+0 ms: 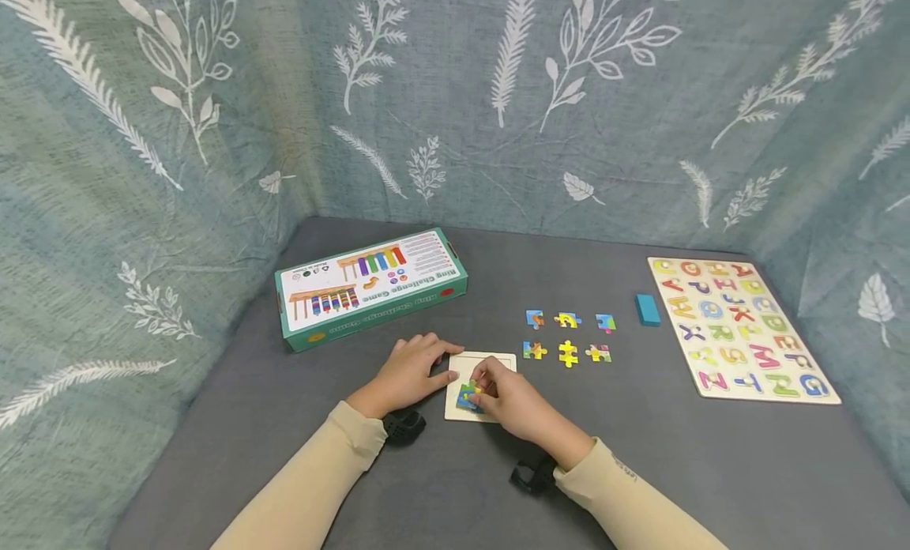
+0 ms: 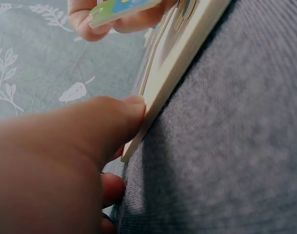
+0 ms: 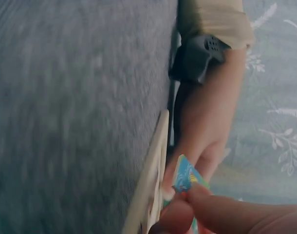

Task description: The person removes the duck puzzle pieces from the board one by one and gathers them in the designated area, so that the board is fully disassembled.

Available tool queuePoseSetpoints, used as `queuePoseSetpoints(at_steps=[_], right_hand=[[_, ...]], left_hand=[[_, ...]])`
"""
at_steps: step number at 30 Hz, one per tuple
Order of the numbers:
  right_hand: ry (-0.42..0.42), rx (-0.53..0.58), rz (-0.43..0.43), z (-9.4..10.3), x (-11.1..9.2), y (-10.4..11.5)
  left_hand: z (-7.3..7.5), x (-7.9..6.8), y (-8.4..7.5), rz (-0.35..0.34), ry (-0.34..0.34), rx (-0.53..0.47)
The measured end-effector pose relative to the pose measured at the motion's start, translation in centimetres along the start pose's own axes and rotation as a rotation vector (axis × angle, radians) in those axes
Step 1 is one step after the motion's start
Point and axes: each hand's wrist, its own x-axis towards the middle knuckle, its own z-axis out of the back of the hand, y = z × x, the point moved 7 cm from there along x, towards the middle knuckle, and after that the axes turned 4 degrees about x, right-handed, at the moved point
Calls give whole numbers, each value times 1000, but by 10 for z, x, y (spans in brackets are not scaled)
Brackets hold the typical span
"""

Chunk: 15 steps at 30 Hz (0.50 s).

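Note:
A pale wooden puzzle tray with a raised rim lies flat on the table. My left hand rests at its left side; in the left wrist view the thumb presses on the tray's edge. Between thumb and fingers my right hand pinches a puzzle piece printed in blue, green and yellow. That piece is held tilted over the lower left of the tray, as the right wrist view shows its blue corner. The right fingers hide part of the piece.
Several loose puzzle pieces lie in two rows right of the tray. A teal block sits beside an alphabet board at the right. Behind the left hand stands a green and white game box. Patterned cloth hangs around the table.

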Motion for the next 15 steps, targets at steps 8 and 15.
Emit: queuePoseSetpoints(at_steps=[8, 15], right_hand=[[-41, 79, -68, 42, -9, -13], [-161, -131, -169, 85, -24, -41]], left_hand=[[-2, -3, 1, 8, -2, -9], [0, 1, -1, -7, -7, -7]])
